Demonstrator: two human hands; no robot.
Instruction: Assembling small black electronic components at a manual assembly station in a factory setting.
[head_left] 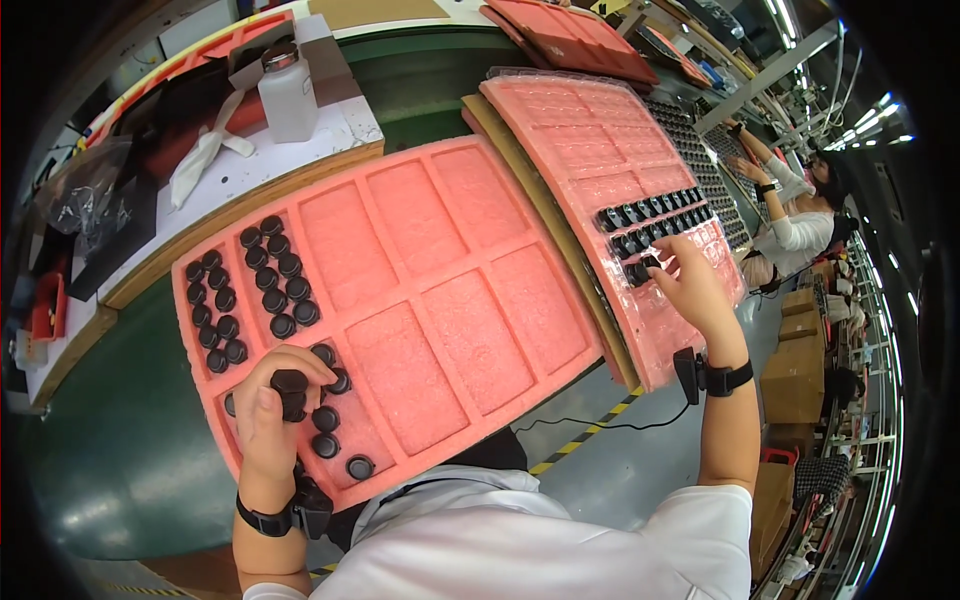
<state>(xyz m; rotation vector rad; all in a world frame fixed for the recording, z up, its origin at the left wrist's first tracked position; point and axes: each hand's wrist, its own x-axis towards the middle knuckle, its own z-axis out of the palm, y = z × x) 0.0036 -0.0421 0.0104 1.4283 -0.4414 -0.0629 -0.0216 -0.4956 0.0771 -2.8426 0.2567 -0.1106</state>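
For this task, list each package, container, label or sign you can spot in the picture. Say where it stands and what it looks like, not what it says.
White plastic bottle with a metal cap: upright on the white bench, upper left.
Clear plastic bag of dark parts: far left, crumpled.
Brown cardboard boxes: stacked on the floor, right.
Small red bin: left edge.
No labels, signs or screens are readable.
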